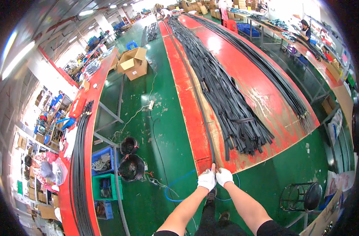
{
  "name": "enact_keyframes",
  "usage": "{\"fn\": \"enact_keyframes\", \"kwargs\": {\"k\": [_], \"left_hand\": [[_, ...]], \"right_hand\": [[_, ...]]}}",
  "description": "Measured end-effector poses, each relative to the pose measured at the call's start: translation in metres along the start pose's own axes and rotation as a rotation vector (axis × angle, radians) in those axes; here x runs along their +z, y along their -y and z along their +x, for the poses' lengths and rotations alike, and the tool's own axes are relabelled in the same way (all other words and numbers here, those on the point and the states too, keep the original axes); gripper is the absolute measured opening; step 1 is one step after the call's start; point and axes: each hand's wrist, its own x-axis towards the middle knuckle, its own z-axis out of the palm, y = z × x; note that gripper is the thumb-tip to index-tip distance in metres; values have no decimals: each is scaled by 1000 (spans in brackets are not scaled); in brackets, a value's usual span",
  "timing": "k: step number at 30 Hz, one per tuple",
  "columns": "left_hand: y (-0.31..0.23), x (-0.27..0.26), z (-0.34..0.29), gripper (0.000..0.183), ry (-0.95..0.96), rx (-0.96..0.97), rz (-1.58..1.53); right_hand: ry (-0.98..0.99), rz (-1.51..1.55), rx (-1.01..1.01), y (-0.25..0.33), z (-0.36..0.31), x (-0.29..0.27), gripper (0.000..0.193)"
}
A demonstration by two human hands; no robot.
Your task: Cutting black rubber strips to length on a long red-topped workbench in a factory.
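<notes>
My left hand (206,180), in a white glove with bare fingertips, is closed on the near end of a long thin black strip (201,106). That strip runs away from me along the left side of a long red table (183,92). Close beside it, my right hand (224,177), also gloved in white, is closed at the table's near edge; what its fingers hold is hidden. A blue hose (168,193) loops around below both hands. Right of the strip lies a thick spread of flat black straps (222,94), bundled across near its close end.
Thin black cables (274,72) lie along the table's right side. On the left, another red table (93,114) bears long black cables (80,169). Black buckets (131,167), a green crate (108,187), a cardboard box (133,63) and cords stand or lie on the green floor. A round stool (311,196) stands right.
</notes>
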Motion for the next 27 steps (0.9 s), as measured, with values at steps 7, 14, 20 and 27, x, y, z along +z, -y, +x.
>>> {"fn": "enact_keyframes", "kwargs": {"k": [7,14,20,27], "left_hand": [[-7,-17,-7,88,28,-10,15],[-7,-19,-3,84,68,-25,28],[-6,-21,-4,89,57,-17,10],[-4,-21,-5,92,45,-9,2]], "right_hand": [[85,84,-17,-30,-49,12,37],[139,118,-16,-54,-113,9,38],[326,410,190,-67,-128,17,43],[74,965,284,-60,-49,64,36]]}}
